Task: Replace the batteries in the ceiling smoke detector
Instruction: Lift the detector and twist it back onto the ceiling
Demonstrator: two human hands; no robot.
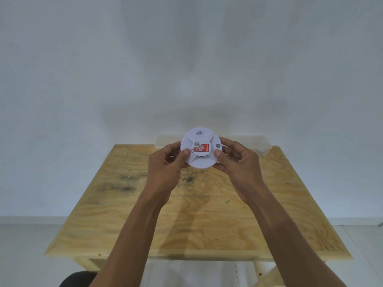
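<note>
A round white smoke detector (201,139) with a red label and a small code sticker in its middle is held up above the far half of the table, its face turned toward me. My left hand (169,162) grips its left rim, thumb on the front. My right hand (236,160) grips the right rim, thumb pressed near the lower right edge. Both forearms reach in from the bottom of the view. No batteries are visible.
A plywood table (199,214) with dark stains stands below my hands. A clear plastic container (248,141) sits at its far edge against the white wall. Pale floor shows on both sides of the table.
</note>
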